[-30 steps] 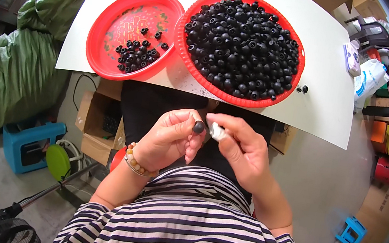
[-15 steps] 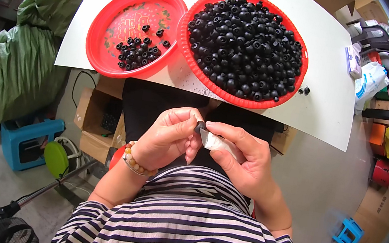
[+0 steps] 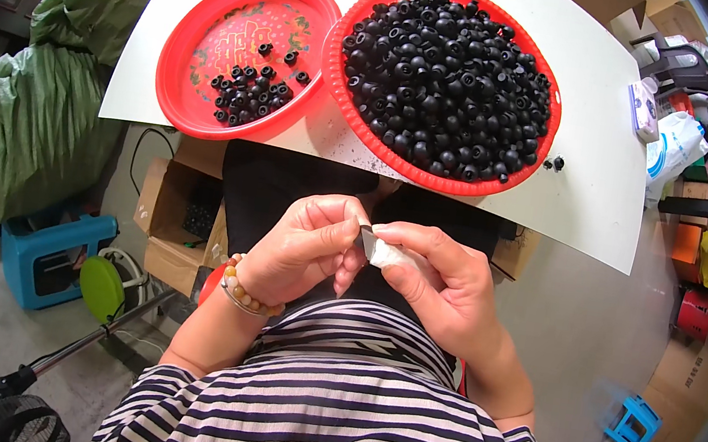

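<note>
Above my lap, just off the table's near edge, both hands meet. My left hand [image 3: 309,235] pinches a small black piece [image 3: 364,231] between thumb and fingertips; the fingers largely cover it. A small metal blade with a white wrapped handle [image 3: 387,254] is gripped in my right hand [image 3: 447,281], its edge against the black piece. On the table, a red basin [image 3: 434,181] is heaped with round, hollow black plastic pieces [image 3: 446,80]. To its left, a shallower red tray [image 3: 196,27] holds a smaller cluster of the black pieces [image 3: 249,98].
Two loose black pieces [image 3: 554,164] lie on the white table [image 3: 597,196] right of the basin. A tissue pack [image 3: 643,112] sits at the right edge. An open cardboard box [image 3: 166,204], a blue stool [image 3: 50,260] and green sacks [image 3: 32,131] stand at the left.
The blade has shifted slightly left against the black piece, and less of that piece shows between my fingers. Both hands otherwise stay in nearly the same place.
</note>
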### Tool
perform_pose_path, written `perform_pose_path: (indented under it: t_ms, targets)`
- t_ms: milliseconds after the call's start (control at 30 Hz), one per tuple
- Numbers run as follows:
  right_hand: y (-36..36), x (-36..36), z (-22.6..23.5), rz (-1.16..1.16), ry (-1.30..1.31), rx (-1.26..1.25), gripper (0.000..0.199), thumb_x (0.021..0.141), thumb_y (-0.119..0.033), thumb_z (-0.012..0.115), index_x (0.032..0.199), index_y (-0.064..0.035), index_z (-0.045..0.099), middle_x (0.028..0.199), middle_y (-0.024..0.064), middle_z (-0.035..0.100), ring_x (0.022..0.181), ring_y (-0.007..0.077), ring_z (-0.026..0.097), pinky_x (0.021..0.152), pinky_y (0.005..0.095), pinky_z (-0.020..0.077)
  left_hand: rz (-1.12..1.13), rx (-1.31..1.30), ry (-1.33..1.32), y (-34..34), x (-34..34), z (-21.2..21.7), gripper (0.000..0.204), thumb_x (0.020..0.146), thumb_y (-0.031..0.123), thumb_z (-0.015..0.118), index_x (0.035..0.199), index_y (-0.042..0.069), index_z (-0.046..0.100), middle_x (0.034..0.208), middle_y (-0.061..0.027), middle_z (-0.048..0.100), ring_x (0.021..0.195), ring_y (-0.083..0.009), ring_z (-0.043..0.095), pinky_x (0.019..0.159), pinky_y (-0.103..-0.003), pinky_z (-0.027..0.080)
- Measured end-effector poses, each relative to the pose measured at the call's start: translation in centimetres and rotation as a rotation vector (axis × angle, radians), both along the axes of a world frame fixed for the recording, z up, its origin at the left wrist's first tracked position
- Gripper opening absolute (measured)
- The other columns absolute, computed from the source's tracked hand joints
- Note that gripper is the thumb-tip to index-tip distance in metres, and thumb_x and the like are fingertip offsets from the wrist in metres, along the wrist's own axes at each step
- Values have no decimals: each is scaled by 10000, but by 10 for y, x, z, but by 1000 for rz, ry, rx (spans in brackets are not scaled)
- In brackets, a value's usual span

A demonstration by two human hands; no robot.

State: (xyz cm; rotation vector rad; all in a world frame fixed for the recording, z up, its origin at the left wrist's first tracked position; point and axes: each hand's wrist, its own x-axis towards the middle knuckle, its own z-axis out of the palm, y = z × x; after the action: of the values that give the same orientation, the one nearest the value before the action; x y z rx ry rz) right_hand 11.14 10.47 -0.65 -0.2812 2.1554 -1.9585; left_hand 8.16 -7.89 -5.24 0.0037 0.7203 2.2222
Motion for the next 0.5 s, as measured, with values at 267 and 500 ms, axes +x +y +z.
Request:
perform_pose_path:
  t_ms: [267,500]
  targets:
    - [-3,0,-4,-43,-140,-168,236,866,-106,540,1081,-9,528,881,36,591,757,76,541,683,210,435,90,58,64,6,-1,0,134,852,142,563,896,21,526,720,-66,560,582,-114,547,516,-220,471]
    - [-1,3,-4,-19,-260,-262,247,873,-113,529,1095,-12,493,846,2,555,739,23,465,651,167,370,189,56,109,8,-3,-1,122,848,111,559,908,43,476,799,-93,535,598,-125,563,500,-224,486]
